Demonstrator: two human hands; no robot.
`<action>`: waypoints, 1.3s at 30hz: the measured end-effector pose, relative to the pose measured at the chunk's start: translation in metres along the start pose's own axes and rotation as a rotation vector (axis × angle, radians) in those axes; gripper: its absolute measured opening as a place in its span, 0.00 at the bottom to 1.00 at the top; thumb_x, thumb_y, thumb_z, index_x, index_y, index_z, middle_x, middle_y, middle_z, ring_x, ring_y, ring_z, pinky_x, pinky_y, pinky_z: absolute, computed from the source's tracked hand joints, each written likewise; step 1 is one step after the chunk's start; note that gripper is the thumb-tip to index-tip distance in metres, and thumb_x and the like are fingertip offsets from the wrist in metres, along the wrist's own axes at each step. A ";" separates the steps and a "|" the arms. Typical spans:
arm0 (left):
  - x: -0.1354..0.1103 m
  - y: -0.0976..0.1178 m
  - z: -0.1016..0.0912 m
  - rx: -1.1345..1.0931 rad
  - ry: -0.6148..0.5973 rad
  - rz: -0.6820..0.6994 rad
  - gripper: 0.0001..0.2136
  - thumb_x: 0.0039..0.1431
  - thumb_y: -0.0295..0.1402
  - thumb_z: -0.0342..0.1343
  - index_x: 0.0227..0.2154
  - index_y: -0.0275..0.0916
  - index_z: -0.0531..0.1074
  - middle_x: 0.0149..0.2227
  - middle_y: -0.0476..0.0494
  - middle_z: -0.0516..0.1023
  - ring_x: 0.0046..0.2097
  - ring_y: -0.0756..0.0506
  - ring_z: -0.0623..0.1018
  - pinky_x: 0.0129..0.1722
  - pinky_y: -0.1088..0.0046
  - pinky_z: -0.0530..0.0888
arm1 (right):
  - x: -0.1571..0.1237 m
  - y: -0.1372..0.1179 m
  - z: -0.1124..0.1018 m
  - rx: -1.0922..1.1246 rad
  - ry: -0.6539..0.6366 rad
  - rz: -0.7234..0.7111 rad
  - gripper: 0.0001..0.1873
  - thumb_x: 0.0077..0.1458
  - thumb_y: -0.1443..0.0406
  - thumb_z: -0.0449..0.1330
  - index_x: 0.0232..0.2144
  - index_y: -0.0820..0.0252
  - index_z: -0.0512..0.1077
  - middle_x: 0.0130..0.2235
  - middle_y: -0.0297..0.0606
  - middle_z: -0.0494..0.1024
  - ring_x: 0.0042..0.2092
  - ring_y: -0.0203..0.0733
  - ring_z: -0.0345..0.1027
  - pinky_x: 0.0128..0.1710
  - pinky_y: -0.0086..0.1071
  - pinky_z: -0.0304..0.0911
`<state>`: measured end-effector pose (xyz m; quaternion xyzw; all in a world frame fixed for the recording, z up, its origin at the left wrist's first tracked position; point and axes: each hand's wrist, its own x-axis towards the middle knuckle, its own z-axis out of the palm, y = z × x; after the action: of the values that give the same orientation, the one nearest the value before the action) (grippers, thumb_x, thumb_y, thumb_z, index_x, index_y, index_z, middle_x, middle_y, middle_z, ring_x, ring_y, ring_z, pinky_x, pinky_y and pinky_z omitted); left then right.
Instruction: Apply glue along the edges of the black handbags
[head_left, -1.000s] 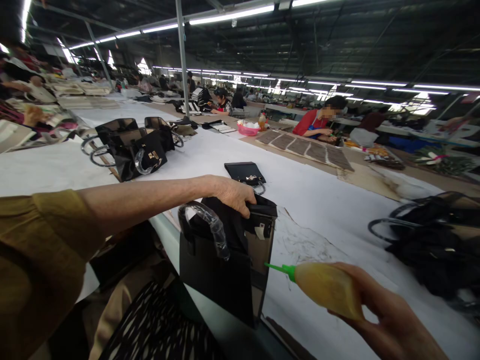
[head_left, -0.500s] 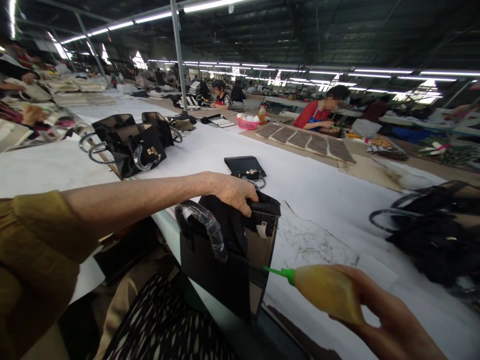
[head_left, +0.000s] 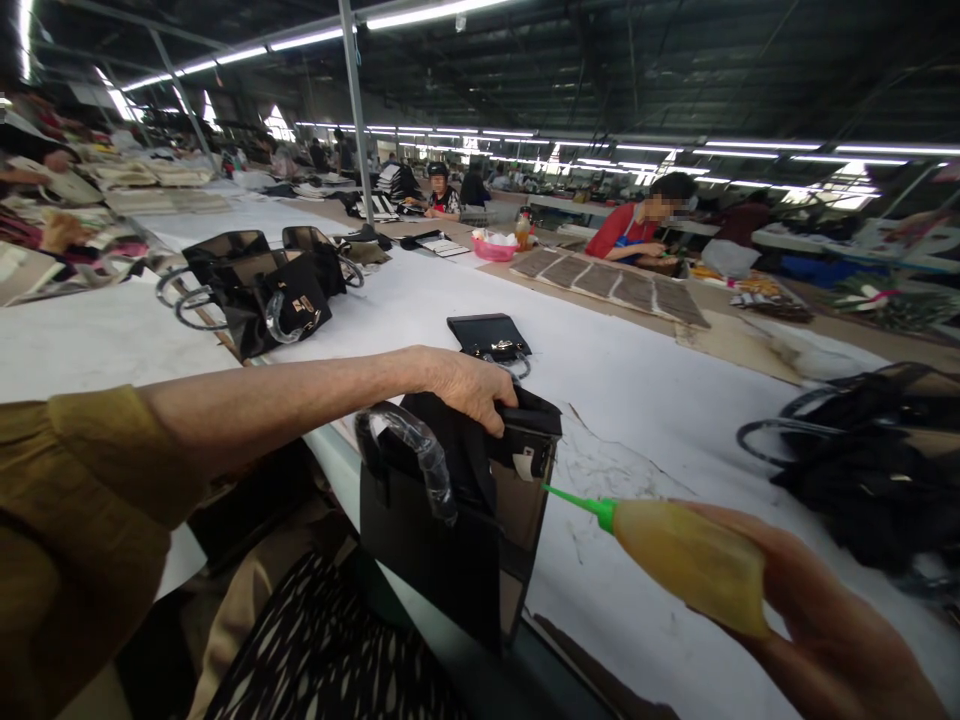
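A black handbag point(head_left: 435, 545) stands at the table's near edge, its side open and showing a tan lining. One handle point(head_left: 420, 450) of it is wrapped in clear plastic. My left hand point(head_left: 476, 390) grips the bag's upper edge, fingers closed over the black material. Just under those fingers a small white tag point(head_left: 525, 465) shows. Closed around a squeeze bottle point(head_left: 686, 560) of yellowish liquid is my right hand point(head_left: 810, 610). The bottle's thin green nozzle points left, its tip close to the bag's open side; whether it touches I cannot tell.
Behind the bag lies a black flap piece with a handle point(head_left: 491, 335) on the white table point(head_left: 622, 400). More black handbags point(head_left: 259, 290) stand at the back left, and a dark bag pile point(head_left: 870, 470) is on the right. A co-worker in red point(head_left: 626, 225) sits across the table.
My right hand has moved the squeeze bottle right and its nozzle tip higher, from low on the bag's side to near the tag. My left hand keeps its grip.
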<state>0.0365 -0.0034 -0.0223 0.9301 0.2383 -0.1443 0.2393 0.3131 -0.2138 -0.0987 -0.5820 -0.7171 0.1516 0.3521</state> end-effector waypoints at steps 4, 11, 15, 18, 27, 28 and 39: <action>-0.001 0.000 0.000 -0.004 -0.006 0.004 0.13 0.49 0.37 0.52 0.36 0.37 0.73 0.30 0.49 0.76 0.29 0.49 0.72 0.28 0.78 0.67 | -0.010 0.010 0.005 -0.028 -0.117 0.002 0.24 0.51 0.60 0.60 0.51 0.48 0.63 0.51 0.37 0.70 0.49 0.51 0.66 0.43 0.31 0.68; -0.010 0.006 -0.002 -0.011 -0.014 -0.015 0.12 0.49 0.37 0.53 0.36 0.38 0.73 0.28 0.50 0.75 0.29 0.50 0.71 0.27 0.79 0.65 | -0.019 0.007 0.015 0.024 -0.195 0.130 0.22 0.51 0.57 0.59 0.49 0.51 0.65 0.49 0.40 0.71 0.48 0.53 0.66 0.44 0.35 0.67; -0.024 0.020 -0.012 -0.001 -0.002 -0.026 0.10 0.49 0.36 0.54 0.33 0.38 0.73 0.26 0.53 0.73 0.27 0.51 0.69 0.25 0.80 0.63 | -0.014 0.001 0.013 0.102 -0.212 0.224 0.22 0.49 0.57 0.61 0.46 0.53 0.67 0.47 0.40 0.73 0.47 0.54 0.67 0.44 0.36 0.67; -0.036 0.032 -0.025 0.081 0.053 -0.038 0.09 0.48 0.35 0.55 0.32 0.38 0.73 0.23 0.54 0.71 0.26 0.52 0.68 0.24 0.79 0.61 | -0.008 -0.001 0.012 0.214 -0.144 0.270 0.23 0.46 0.56 0.64 0.45 0.54 0.67 0.45 0.40 0.74 0.44 0.53 0.69 0.41 0.35 0.69; -0.050 0.045 -0.025 0.441 0.297 -0.107 0.08 0.50 0.33 0.55 0.34 0.40 0.72 0.28 0.47 0.73 0.31 0.47 0.72 0.29 0.75 0.63 | 0.016 -0.018 0.032 0.473 0.183 0.389 0.23 0.44 0.56 0.64 0.43 0.56 0.66 0.40 0.38 0.76 0.42 0.51 0.70 0.37 0.32 0.69; -0.048 0.043 -0.016 0.473 0.315 -0.120 0.08 0.50 0.34 0.55 0.34 0.40 0.72 0.29 0.46 0.74 0.32 0.46 0.73 0.29 0.74 0.64 | 0.019 -0.019 0.037 0.472 0.184 0.374 0.24 0.45 0.56 0.63 0.44 0.56 0.66 0.41 0.39 0.75 0.42 0.51 0.69 0.38 0.32 0.69; -0.033 0.023 0.055 0.520 0.408 -0.214 0.08 0.54 0.35 0.51 0.33 0.38 0.71 0.29 0.42 0.76 0.32 0.41 0.76 0.29 0.69 0.68 | 0.025 0.015 0.067 0.326 0.013 0.381 0.22 0.51 0.53 0.59 0.44 0.56 0.62 0.38 0.36 0.72 0.38 0.47 0.68 0.36 0.35 0.65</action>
<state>0.0120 -0.0614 -0.0477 0.9394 0.3326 -0.0354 -0.0749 0.2766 -0.1731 -0.1474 -0.6430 -0.5583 0.3252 0.4111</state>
